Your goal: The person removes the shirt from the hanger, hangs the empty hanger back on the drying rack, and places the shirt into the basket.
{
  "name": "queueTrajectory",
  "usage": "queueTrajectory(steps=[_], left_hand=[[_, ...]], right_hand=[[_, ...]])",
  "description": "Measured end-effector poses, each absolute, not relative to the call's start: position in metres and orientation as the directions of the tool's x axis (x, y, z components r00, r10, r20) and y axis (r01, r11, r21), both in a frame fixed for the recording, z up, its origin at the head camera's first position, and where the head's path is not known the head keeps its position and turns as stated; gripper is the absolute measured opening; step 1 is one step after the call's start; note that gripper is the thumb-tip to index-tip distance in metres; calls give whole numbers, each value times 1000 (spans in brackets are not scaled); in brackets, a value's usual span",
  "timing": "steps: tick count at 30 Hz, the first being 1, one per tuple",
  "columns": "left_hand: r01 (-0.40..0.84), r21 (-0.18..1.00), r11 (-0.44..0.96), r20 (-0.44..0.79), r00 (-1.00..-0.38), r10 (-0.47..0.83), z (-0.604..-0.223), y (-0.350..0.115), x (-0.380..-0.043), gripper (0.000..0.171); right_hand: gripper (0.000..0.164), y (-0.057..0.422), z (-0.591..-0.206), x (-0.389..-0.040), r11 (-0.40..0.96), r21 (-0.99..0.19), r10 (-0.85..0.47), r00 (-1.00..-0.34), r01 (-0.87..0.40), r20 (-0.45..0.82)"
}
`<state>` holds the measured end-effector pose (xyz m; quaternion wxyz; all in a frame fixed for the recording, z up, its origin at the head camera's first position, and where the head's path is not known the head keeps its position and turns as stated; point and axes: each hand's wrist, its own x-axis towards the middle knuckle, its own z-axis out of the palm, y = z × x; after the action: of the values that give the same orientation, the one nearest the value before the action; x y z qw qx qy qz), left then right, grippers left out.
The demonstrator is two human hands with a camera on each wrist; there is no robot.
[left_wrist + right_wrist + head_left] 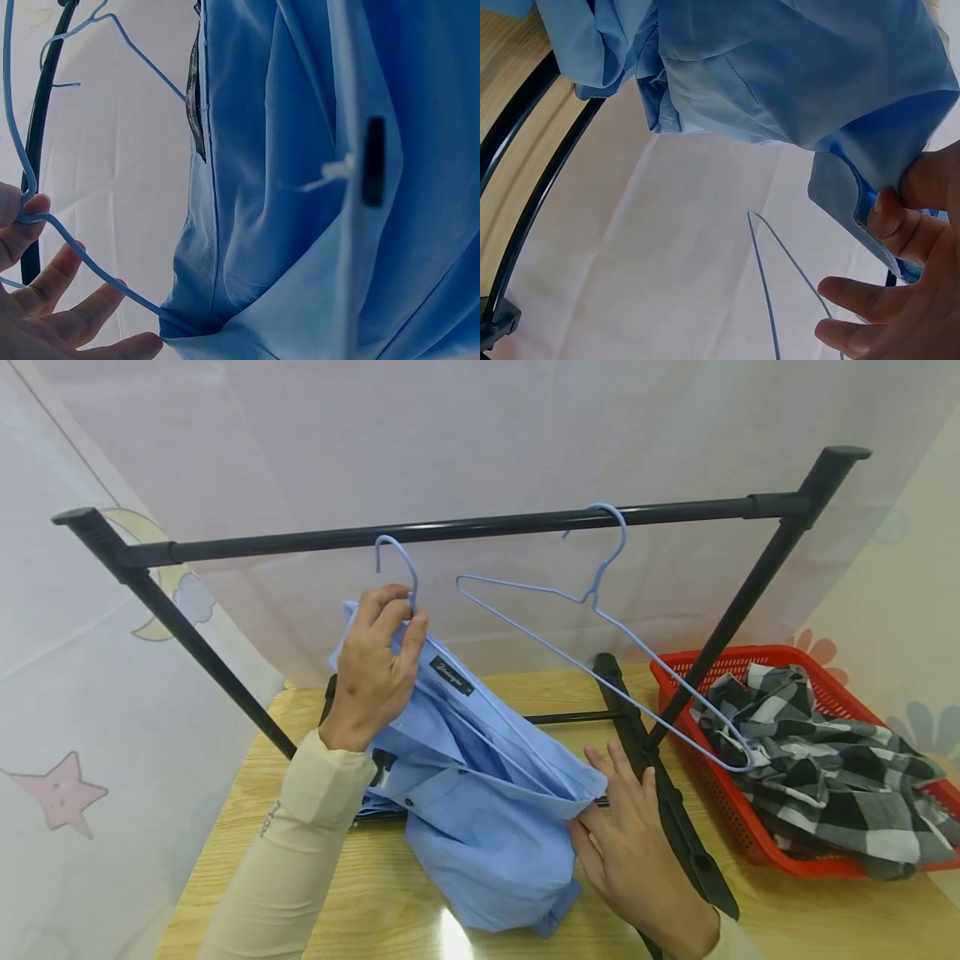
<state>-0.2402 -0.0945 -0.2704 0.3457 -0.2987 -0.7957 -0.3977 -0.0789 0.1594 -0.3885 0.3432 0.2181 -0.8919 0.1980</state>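
My left hand (378, 668) pinches the neck of a light blue wire hanger (405, 556); its hook stands in front of the black rail. A light blue shirt (487, 852) with dark buttons and black labels hangs around this hanger, bunched over the table. In the left wrist view, the hanger's arm (97, 270) runs into the shirt's opening. My right hand (633, 852) is at the shirt's right end. The right wrist view shows its thumb and forefinger pinching the shirt's fabric edge (877, 135), the other fingers spread.
A second light blue hanger (600, 597) hangs tilted from the black rail (495, 527), its low corner over a red basket (750, 843). A black-and-white checked garment (832, 768) lies in the basket. The rack's dark foot (697, 835) stands on the wooden table (225, 877).
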Motion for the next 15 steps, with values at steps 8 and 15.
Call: queueTrajectory(steps=[8,15], left_hand=[[745,435,506,778,-594,206,-270,-95,-240,22],[761,441,476,787,-583,202,-267,-96,-240,23]], right_hand=[[57,161,-392,-82,829,-188,-263,-663,-527,701],[61,162,-395,-86,838,-186,-273,-690,-512,671]])
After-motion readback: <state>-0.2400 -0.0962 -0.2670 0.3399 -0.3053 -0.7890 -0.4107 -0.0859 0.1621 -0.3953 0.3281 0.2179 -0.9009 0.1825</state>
